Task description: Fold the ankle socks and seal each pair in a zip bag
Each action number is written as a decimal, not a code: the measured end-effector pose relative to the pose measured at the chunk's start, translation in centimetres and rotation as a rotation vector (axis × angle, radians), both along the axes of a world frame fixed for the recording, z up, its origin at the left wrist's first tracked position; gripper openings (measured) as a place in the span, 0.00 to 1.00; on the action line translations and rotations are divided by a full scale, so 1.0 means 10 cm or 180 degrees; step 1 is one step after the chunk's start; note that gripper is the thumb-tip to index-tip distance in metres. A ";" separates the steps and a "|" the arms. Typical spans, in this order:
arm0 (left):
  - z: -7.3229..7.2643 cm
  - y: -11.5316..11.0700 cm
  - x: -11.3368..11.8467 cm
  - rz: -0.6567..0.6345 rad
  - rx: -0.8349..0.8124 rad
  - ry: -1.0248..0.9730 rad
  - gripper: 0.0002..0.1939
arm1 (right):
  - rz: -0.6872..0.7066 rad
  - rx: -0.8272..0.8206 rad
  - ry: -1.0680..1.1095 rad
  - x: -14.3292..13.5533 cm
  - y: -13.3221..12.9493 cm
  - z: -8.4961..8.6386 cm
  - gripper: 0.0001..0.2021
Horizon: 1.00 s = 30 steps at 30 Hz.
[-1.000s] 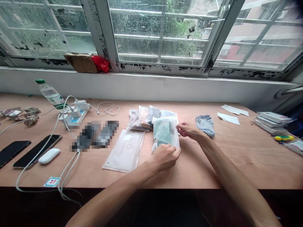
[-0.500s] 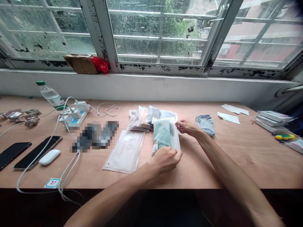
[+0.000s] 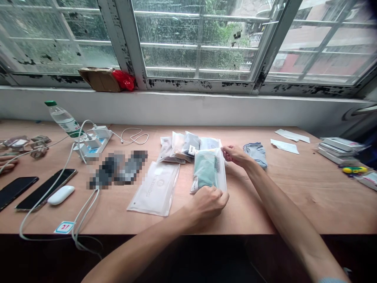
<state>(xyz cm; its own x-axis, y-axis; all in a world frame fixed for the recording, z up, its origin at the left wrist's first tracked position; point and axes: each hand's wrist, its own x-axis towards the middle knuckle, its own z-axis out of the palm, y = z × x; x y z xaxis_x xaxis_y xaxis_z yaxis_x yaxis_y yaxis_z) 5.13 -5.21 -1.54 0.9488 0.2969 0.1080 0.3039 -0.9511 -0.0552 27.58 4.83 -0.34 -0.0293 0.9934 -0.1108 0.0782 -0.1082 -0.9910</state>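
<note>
Just beyond the left hand (image 3: 208, 203), touching it, is the bag (image 3: 206, 169).

The cloth (image 3: 204, 171) inside the translucent bag (image 3: 222, 175) has a soft green colour, and dark print marks the bag. Taking this bag as clock centre, the folded fabric (image 3: 256, 154) near three o'clock is grey-blue. The flat pouch (image 3: 151, 194) between eight and nine is whitish, with a grey logo. Toward ten, the carton (image 3: 101, 80) is brown, the plastic (image 3: 125, 81) beside it bright red.
</note>
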 end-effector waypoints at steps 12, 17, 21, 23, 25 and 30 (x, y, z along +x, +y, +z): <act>-0.04 0.09 0.13 0.0146 0.0134 -0.0311 0.09 | 0.0360 -0.0251 -0.0317 -0.28 -0.31 -0.03 0.25; 0.06 0.20 0.10 0.0680 -0.0232 -0.1081 0.23 | -0.0309 0.0444 -0.0097 -0.12 -0.26 -0.05 0.25; 0.19 0.60 0.00 0.2258 -0.0880 -0.1555 0.26 | -0.1208 0.0627 -0.0421 0.14 -0.07 -0.19 0.26; 0.20 0.82 -0.03 0.2830 -0.1269 -0.1461 0.27 | -0.1497 0.0692 -0.0823 0.22 0.00 -0.30 0.25; 0.18 1.00 -0.03 0.2936 -0.1816 -0.1206 0.30 | -0.1606 0.0707 -0.1061 0.25 0.06 -0.41 0.23; 0.02 1.18 0.06 0.2771 -0.2398 -0.1098 0.20 | -0.1729 0.0719 -0.1553 0.21 0.16 -0.58 0.19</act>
<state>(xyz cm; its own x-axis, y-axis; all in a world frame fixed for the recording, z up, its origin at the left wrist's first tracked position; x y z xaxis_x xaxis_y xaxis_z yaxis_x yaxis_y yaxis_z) 5.71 6.56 -1.30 0.3539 0.9216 -0.1591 0.7499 -0.1780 0.6372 29.72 6.42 -6.19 0.4700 0.8544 0.2216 0.5064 -0.0554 -0.8605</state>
